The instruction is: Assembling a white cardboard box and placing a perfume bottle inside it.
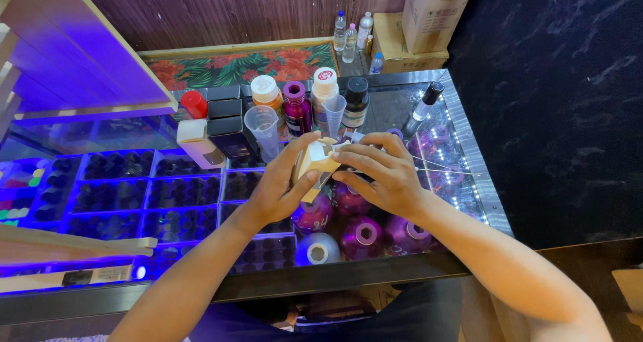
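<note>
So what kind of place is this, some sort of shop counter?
Probably a small perfume or scented-oil stall: a lit glass counter over trays of small vials, coloured bottles and measuring cups, while both hands fold a small box.

Both forearms are showing bare, no sleeves, rings or watch on left hand (278, 188) or right hand (382, 175); dark clothing is covering the lap.

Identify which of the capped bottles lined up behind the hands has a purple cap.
It is the dark magenta bottle with the purple cap, between the orange bottle with a white cap and the white-capped bottle with a red label; the bottle farther right has a black cap.
</note>
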